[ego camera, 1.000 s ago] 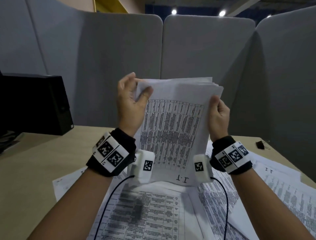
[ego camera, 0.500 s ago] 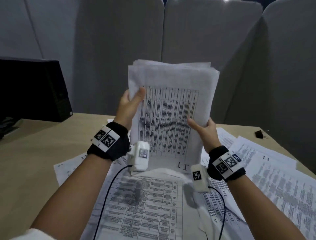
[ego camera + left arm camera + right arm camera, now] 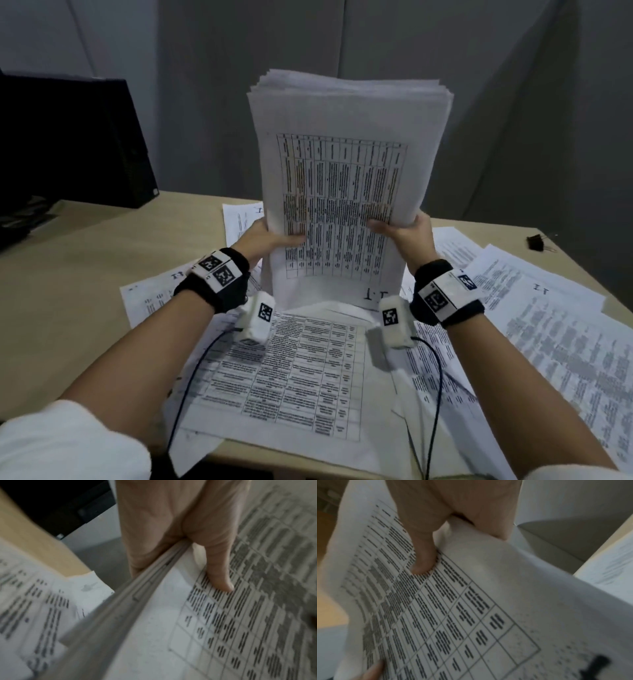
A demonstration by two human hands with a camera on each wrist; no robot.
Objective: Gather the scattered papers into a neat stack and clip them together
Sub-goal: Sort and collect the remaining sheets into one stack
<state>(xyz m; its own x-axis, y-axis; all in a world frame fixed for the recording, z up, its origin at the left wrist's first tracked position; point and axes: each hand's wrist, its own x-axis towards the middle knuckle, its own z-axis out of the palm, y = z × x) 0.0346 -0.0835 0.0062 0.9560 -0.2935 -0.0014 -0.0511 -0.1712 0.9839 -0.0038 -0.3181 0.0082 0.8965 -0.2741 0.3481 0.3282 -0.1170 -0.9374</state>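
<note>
Bench: loose sheets remain, lower frame.
Stack: upright mid-frame, lowered onto bench since a second ago; squaring underway.
Hands: left hand and right hand slid down, each grip pinching a stack side.
Binder clip: far right, unused.

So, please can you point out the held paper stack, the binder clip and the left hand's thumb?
held paper stack [image 3: 346, 113], head view, blank top margin of the front sheet.
binder clip [image 3: 536, 242], head view, its black body.
left hand's thumb [image 3: 218, 566], left wrist view, middle of the thumb.
</note>
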